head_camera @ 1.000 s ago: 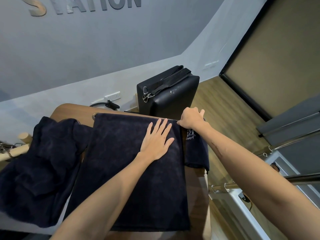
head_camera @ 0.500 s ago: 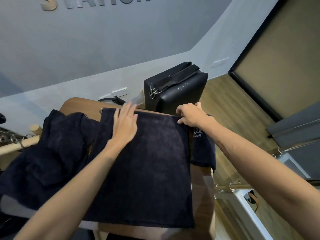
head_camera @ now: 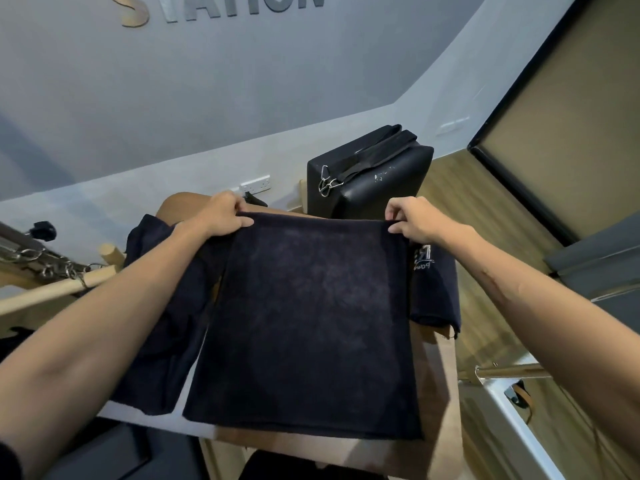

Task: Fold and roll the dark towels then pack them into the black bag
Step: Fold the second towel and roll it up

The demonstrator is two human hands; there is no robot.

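The spread dark towel (head_camera: 311,323) lies flat on the wooden table (head_camera: 436,358), its near edge towards you and its far edge held between your two hands. Your left hand (head_camera: 221,216) pinches the far left corner, thumb on top, fingers curled under the cloth. Your right hand (head_camera: 414,220) pinches the far right corner the same way.

Beyond your right hand stands the black bag (head_camera: 374,181), upright, apparently closed, though its top is hard to read from here. Below your right wrist a second towel (head_camera: 436,289) with light lettering hangs over the table edge. Under your left forearm sits a heap of unfolded towels (head_camera: 162,306).

Risks: if the corners travel unevenly the fold will skew and the roll will cone. The near edge may drag with the lift. Your right forearm could knock the hanging towel to the floor.
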